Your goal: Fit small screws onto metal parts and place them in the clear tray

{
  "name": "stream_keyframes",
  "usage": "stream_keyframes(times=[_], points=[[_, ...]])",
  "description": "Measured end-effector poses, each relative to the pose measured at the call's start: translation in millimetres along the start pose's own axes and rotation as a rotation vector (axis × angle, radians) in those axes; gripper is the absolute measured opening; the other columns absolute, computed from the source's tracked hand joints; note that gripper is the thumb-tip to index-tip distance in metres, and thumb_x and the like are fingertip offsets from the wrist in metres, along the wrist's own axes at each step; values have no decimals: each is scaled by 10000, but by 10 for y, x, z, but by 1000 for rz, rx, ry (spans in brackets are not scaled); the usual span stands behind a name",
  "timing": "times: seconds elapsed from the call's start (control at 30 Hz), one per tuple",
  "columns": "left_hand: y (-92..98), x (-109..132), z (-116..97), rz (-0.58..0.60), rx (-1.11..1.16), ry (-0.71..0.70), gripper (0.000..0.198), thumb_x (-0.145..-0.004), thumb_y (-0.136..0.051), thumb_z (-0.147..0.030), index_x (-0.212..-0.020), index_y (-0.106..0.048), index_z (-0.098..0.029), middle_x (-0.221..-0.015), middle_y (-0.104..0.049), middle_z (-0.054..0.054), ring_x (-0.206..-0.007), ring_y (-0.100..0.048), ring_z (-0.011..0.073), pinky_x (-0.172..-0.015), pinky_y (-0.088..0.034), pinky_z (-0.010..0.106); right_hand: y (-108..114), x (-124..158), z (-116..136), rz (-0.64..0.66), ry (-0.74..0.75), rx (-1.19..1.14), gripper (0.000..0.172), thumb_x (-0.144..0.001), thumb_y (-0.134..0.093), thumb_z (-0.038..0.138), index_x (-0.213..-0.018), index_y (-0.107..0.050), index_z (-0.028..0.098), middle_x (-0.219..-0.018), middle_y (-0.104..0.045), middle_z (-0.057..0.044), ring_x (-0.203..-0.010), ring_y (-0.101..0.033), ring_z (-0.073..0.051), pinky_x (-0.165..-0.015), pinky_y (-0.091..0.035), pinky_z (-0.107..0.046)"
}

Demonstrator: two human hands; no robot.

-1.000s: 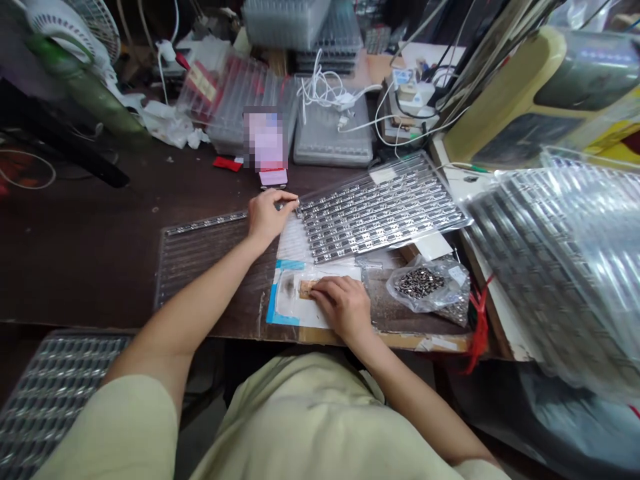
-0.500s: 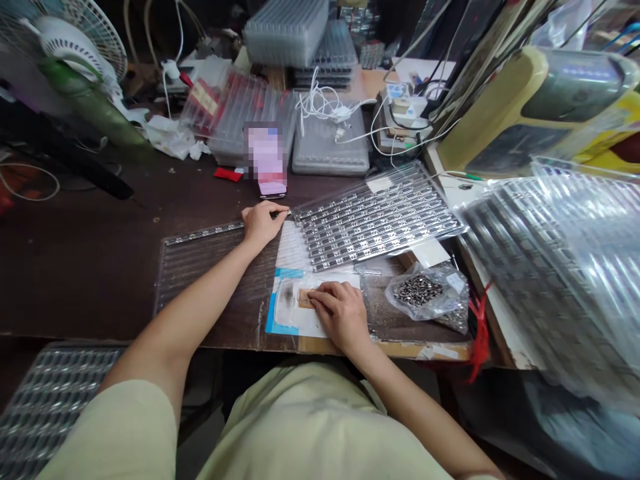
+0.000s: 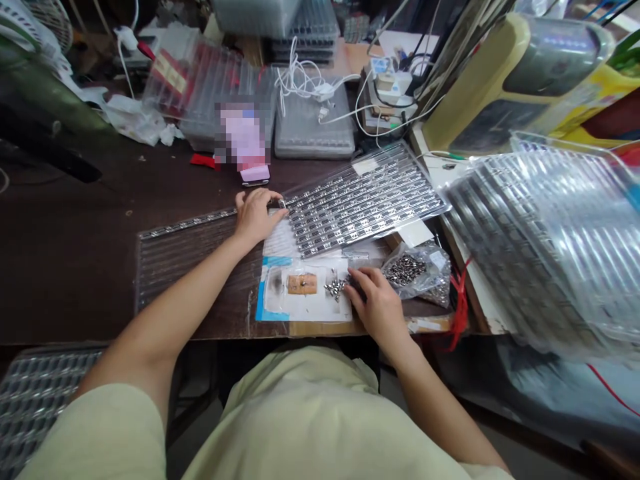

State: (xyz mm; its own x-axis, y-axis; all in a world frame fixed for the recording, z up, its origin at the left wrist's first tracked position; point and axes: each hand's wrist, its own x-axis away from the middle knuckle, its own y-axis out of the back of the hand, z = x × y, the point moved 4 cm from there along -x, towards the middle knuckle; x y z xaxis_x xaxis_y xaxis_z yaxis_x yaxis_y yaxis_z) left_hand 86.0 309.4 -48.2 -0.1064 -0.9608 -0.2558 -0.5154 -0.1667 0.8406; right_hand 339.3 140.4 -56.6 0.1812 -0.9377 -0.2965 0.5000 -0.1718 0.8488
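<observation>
My left hand (image 3: pixel 256 217) is at the left corner of a clear plastic tray (image 3: pixel 370 200) filled with rows of small metal-and-black connectors. Its thumb and index finger close on one small connector (image 3: pixel 282 204), partly hidden by the fingers. Under this hand lies another clear ribbed tray (image 3: pixel 190 260), with a single row of connectors along its far edge. My right hand (image 3: pixel 380 303) is beside a little pile of shiny metal screw-like parts (image 3: pixel 334 288), thumb and fingers apart. Left of the pile, a small tan block (image 3: pixel 303 284) rests on a white and blue sheet (image 3: pixel 320 310).
A plastic bag of small metal parts (image 3: pixel 407 270) lies right of my right hand. Stacked clear trays (image 3: pixel 540 247) stand at the right. A phone (image 3: pixel 255 175), white cables (image 3: pixel 300 80) and a lidded plastic box (image 3: pixel 314 133) are at the back.
My right hand has left the tan block and moved right to the metal parts, its fingers parting. My left hand stays at the tray corner. The whole view has shifted slightly.
</observation>
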Motion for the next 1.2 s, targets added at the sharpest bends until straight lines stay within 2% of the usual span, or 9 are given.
stream_keyframes(times=[0.13,0.27,0.37,0.47,0.57,0.7,0.83,1.0,1.2], points=[[116,244,-81,2,399,51,328,-795,-598,-266,-1113,-555,-195,-1053,-635,67,-925,-630,192,-864,-479,357,-154,-201,66,16,40,61,177,-912,-517,262,-972,-676,213,-914,-644,-70,-823,-588,-191,-717,-451,-309],[138,807,-196,112,827,222,291,-778,-610,-268,-1054,-571,-185,-982,-629,53,-715,-657,124,-629,-539,242,-285,-355,135,50,97,205,152,-899,-546,253,-811,-656,196,-801,-628,-61,-730,-547,-186,-646,-371,-308],[106,1249,-286,196,841,283,251,-786,-639,-306,-994,-626,-166,-810,-666,34,-626,-638,119,-587,-538,234,-273,-358,155,50,122,225,141,-898,-528,225,-803,-624,183,-774,-614,-62,-713,-535,-186,-646,-362,-307],[92,1503,-361,209,611,245,217,-799,-648,-308,-981,-683,-195,-838,-708,35,-622,-629,127,-586,-520,240,-171,-288,151,4,82,24,113,-898,-498,205,-867,-605,191,-806,-615,-54,-761,-554,-183,-698,-410,-297],[86,1548,-444,163,390,156,141,-776,-686,-279,-904,-711,-226,-866,-719,15,-569,-584,110,-549,-484,235,-79,-191,140,-23,16,-242,116,-890,-489,193,-897,-604,205,-858,-617,-51,-811,-582,-171,-730,-461,-286],[62,1479,-561,135,428,54,98,-792,-672,-251,-874,-707,-209,-927,-701,40,-713,-635,144,-566,-511,232,-64,-82,129,-46,-29,-414,123,-899,-495,208,-895,-619,214,-875,-647,-47,-837,-618,-165,-742,-498,-295],[74,1458,-592,120,499,47,114,-824,-637,-239,-911,-703,-205,-965,-688,50,-841,-658,165,-670,-566,260,-104,-28,108,-109,-28,-443,128,-899,-500,202,-905,-628,212,-878,-657,-51,-851,-626,-162,-753,-508,-298],[61,1486,-575,89,404,6,124,-787,-696,-283,-882,-706,-204,-873,-682,38,-719,-643,152,-609,-535,259,-137,-32,90,-84,-37,-433,138,-901,-495,223,-910,-632,212,-883,-655,-58,-861,-628,-173,-751,-512,-314],[-4,1502,-586,67,350,-50,141,-802,-685,-290,-920,-720,-221,-864,-671,41,-777,-640,165,-683,-505,283,-128,-32,89,-100,-35,-446,143,-893,-496,195,-918,-635,212,-884,-654,-51,-852,-621,-162,-752,-506,-301]])
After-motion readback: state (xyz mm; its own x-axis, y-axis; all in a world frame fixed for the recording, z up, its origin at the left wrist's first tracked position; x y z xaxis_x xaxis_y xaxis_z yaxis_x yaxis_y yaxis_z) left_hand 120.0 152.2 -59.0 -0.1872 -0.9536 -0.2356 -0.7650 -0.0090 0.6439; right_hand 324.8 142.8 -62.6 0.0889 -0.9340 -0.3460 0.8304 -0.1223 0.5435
